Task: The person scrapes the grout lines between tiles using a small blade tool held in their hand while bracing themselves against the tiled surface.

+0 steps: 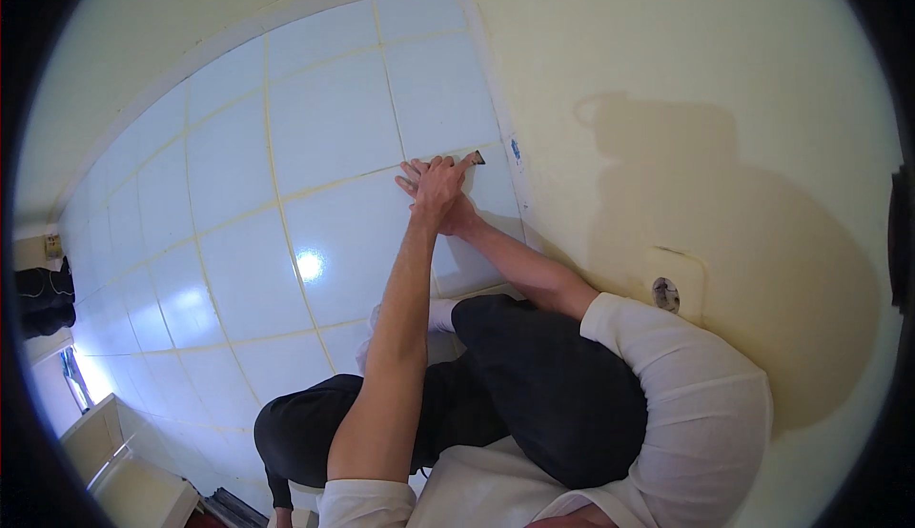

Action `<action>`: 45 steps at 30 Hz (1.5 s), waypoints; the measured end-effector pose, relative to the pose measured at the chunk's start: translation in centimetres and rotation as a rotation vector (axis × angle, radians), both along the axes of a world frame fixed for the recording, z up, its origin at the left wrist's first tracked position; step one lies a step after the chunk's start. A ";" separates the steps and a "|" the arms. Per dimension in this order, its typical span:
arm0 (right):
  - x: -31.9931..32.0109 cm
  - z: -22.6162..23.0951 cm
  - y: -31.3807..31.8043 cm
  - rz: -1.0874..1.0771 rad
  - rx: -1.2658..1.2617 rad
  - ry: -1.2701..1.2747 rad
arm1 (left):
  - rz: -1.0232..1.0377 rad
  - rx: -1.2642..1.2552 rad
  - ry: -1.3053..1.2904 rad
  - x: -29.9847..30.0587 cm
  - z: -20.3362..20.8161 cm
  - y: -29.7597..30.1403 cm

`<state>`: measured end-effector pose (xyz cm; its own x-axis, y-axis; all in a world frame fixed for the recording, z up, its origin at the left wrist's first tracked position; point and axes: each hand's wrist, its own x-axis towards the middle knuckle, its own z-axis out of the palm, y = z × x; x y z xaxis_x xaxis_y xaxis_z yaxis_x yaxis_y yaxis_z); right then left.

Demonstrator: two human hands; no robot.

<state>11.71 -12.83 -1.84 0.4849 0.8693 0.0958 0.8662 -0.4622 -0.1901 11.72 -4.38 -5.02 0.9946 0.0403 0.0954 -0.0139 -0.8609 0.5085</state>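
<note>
My left hand reaches down to the pale tiled floor and crosses over my right hand. One finger of the left hand stretches right, its tip against a small dark triangular piece on a grout line. The other left fingers are bent. Most of my right hand lies hidden under the left. Some fingertips show spread on the tile at the left of the crossed hands; they seem to belong to the right hand. What the dark piece is part of cannot be made out.
A cream wall rises close on the right, with a recessed round wall fitting low on it. My bent knees in black trousers fill the lower middle. Dark items stand at the far left, a pale box-like fixture at the lower left.
</note>
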 end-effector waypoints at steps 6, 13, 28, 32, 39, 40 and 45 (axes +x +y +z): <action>0.8 -0.5 -0.4 0.000 0.035 0.020 | 0.010 -0.023 -0.012 0.7 0.2 -0.8; 0.4 -0.2 -0.6 0.004 0.037 0.024 | 0.008 -0.026 0.009 0.6 0.2 -0.8; -0.1 -2.0 0.0 -0.007 0.048 0.075 | 0.005 0.026 0.073 0.0 0.8 -0.1; 0.0 -0.8 0.0 -0.008 0.099 0.109 | -0.002 0.054 0.080 0.1 1.5 -0.1; 0.5 -0.6 0.3 -0.004 0.100 0.076 | -0.020 0.029 0.064 0.8 0.6 0.3; 0.4 -0.7 0.1 -0.011 0.099 0.071 | -0.017 -0.006 0.025 0.8 0.4 0.0; 0.4 -0.6 -0.3 0.013 0.112 0.114 | -0.010 0.031 0.050 0.4 0.2 -0.5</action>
